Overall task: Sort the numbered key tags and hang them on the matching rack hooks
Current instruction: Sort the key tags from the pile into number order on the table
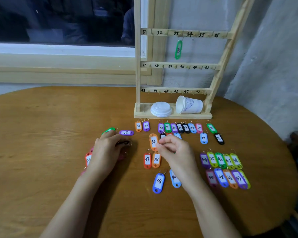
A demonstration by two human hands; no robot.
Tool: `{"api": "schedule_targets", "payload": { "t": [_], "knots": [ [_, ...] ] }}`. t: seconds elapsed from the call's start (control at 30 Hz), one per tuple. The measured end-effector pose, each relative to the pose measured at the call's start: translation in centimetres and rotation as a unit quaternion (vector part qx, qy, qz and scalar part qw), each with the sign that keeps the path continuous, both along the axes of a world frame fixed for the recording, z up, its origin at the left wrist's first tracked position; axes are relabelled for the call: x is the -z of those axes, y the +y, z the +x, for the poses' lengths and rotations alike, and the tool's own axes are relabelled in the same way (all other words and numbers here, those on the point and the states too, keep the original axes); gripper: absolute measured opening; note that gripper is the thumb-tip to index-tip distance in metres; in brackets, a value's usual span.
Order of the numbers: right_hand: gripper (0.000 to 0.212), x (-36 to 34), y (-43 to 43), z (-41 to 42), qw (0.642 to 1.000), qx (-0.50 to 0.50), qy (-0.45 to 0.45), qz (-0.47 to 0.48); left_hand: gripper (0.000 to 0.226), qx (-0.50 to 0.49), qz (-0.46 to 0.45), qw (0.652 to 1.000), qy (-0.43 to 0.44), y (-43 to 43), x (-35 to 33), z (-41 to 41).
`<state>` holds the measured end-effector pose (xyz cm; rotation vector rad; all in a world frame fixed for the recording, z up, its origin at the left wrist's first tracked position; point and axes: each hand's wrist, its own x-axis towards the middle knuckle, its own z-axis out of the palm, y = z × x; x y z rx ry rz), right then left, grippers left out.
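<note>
A wooden rack (138, 69) with hooks numbered 31 to 48 stands at the table's far edge; a green tag 33 (178, 49) hangs on hook 33. Several coloured numbered key tags lie in rows in front of the rack. My right hand (175, 150) pinches the orange tag 34 (153, 142) at its right edge. My left hand (107, 148) rests over a cluster of tags, its fingers on a black tag (124, 143). A purple tag (126, 132) and a green tag (109, 130) lie just beyond the left hand's fingers. Tags under the left hand are partly hidden.
A white paper cup (189, 105) lies on its side on the rack's base beside a white lid (160, 109). Tags 44 to 48 sit in two rows at the right (221, 160). The round wooden table (50, 126) meets a window sill and a grey wall.
</note>
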<state>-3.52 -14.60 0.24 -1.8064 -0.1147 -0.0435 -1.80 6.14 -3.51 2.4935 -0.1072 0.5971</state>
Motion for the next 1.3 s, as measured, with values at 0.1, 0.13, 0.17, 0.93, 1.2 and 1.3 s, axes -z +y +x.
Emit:
{"api": "schedule_targets", "payload": {
  "t": [0.1,0.13,0.17,0.93,1.2,1.3],
  "knots": [
    [0.003,0.2,-0.5,0.2,1.0,0.01,-0.011,-0.017,0.019,-0.02,-0.028,0.999,-0.02,-0.5,-0.6,-0.3],
    [0.003,0.3,-0.7,0.3,1.0,0.013,-0.014,-0.023,0.018,-0.023,-0.05,0.998,-0.026,-0.7,-0.9,-0.4],
    [0.003,0.4,-0.9,0.3,0.999,0.015,-0.015,-0.025,0.017,-0.022,-0.073,0.997,-0.029,-0.9,-1.2,-0.5],
    [0.013,-0.1,-9.4,5.0,0.993,0.095,-0.032,-0.059,0.012,0.057,-0.306,0.95,0.021,-10.6,-4.2,3.5],
    [0.005,0.9,-12.1,7.7,0.961,0.168,0.002,-0.219,0.012,0.046,-0.323,0.944,0.046,-10.3,-3.2,3.8],
    [0.006,1.1,-11.3,8.1,0.956,0.149,0.032,-0.251,0.011,0.038,-0.33,0.942,0.046,-9.9,-3.4,3.6]
  ]
}}
